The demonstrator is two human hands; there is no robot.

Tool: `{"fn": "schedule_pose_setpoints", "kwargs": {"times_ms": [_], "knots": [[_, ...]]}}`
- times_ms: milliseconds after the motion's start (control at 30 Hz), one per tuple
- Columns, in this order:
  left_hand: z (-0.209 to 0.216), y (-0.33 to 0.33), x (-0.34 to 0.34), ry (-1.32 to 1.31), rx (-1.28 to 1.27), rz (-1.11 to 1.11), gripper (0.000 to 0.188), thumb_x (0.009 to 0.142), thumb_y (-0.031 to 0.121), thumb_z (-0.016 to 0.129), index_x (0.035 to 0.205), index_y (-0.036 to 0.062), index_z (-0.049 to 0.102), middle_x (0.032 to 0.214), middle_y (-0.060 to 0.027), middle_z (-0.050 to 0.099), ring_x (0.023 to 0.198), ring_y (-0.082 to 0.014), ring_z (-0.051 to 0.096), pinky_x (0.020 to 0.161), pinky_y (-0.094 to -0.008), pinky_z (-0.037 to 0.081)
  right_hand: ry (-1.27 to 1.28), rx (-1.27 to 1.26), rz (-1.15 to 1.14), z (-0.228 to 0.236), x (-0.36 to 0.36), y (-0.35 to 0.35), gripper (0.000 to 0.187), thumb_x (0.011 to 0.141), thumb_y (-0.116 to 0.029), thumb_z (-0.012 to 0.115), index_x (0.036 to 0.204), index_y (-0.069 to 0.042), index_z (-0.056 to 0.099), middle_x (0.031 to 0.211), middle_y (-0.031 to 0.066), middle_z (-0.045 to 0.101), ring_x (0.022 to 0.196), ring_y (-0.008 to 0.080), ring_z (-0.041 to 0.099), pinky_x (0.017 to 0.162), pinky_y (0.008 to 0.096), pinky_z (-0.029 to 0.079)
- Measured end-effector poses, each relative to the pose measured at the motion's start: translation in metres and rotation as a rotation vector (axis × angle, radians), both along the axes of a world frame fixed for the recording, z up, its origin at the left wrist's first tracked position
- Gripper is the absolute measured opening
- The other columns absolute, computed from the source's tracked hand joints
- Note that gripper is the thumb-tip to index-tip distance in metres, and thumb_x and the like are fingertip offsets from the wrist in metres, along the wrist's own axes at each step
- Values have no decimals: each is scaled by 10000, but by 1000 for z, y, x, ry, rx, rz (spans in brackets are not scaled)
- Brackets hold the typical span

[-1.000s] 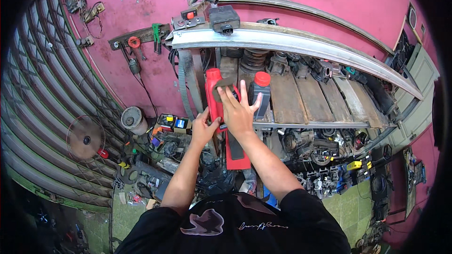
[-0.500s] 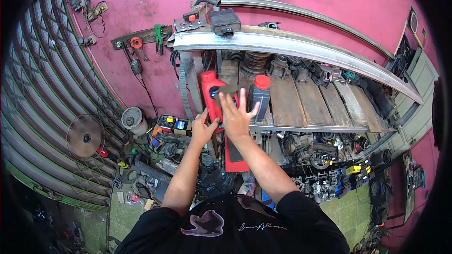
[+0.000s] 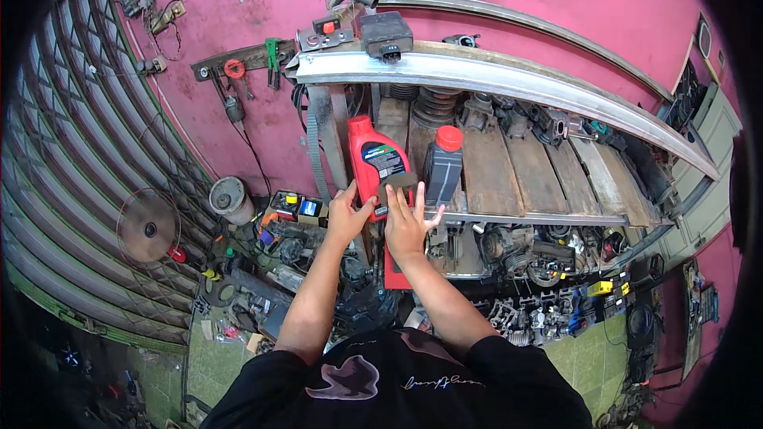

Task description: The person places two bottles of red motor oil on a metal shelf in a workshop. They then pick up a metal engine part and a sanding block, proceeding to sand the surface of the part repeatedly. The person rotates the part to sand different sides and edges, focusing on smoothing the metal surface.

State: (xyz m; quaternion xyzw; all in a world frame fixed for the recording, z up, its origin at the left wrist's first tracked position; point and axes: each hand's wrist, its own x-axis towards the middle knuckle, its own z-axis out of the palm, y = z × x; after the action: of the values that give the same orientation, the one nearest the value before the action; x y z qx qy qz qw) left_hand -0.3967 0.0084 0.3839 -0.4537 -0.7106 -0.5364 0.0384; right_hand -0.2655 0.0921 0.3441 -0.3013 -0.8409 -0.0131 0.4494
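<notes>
A red plastic bottle (image 3: 372, 141) with a red cap and a dark label stands upright on the left end of a plank shelf, as an engine oil bottle does. My left hand (image 3: 348, 216) grips its lower left side, thumb across the front. With fingers stretched out, my right hand (image 3: 406, 226) presses a flat brown piece (image 3: 406, 180), like a rag or pad, against the lower front of the bottle. The exact material cannot be made out. Close on the right stands a dark grey bottle (image 3: 443, 175) with a red cap, touched by neither hand.
Wooden planks (image 3: 486, 175) run right, with greasy engine parts (image 3: 477, 114) along their back. A metal rail (image 3: 509, 83) crosses above, carrying a black box (image 3: 386, 34). More parts crowd the lower shelf (image 3: 548, 258) and floor. A fan (image 3: 149, 229) stands left by the folding gate (image 3: 87, 135).
My right hand and the brown piece have slid down the bottle's front, uncovering its label. My left hand keeps its hold. The whole view has shifted slightly.
</notes>
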Motion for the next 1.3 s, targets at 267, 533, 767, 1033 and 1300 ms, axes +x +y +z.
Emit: {"fn": "schedule_pose_setpoints", "kwargs": {"times_ms": [267, 533, 767, 1033, 1300], "knots": [[-10, -2, -8, 51, -15, 23, 501, 834, 275, 817, 1232, 1, 684, 815, -223, 668, 724, -341, 658, 676, -426, 510, -52, 77, 26, -37, 19, -5, 546, 939, -179, 646, 1454, -351, 586, 1396, -71, 641, 1513, 305, 394, 1120, 780, 14], [-6, -2, -3, 25, 10, 19, 483, 838, 280, 812, 1243, 45, 694, 810, -220, 683, 730, -376, 671, 672, -442, 517, -120, -15, 51, -55, 22, -17, 561, 932, -175, 650, 1464, -339, 576, 1386, -53, 636, 1525, 330, 371, 1101, 802, 12], [-3, -1, -7, 31, -64, 17, 479, 840, 299, 806, 1248, 70, 699, 838, -245, 693, 749, -394, 693, 685, -450, 533, -47, 68, -56, -14, 7, 15, 548, 950, -207, 620, 1481, -332, 563, 1429, -52, 613, 1541, 321, 340, 1097, 800, -46], [-6, 0, -10, 102, -29, 2, 505, 831, 239, 786, 1287, 56, 666, 875, -259, 697, 789, -403, 694, 704, -464, 535, -45, 131, 185, 67, -18, 13, 597, 889, -215, 689, 1464, -345, 593, 1442, -71, 623, 1545, 293, 334, 1115, 788, -50], [-6, -6, -8, 70, -21, -7, 459, 821, 226, 778, 1228, 44, 668, 834, -228, 677, 735, -387, 626, 668, -460, 501, -96, 160, 152, 26, 3, 5, 478, 936, -238, 659, 1396, -366, 644, 1421, -111, 623, 1542, 270, 337, 1125, 779, -33]]}}
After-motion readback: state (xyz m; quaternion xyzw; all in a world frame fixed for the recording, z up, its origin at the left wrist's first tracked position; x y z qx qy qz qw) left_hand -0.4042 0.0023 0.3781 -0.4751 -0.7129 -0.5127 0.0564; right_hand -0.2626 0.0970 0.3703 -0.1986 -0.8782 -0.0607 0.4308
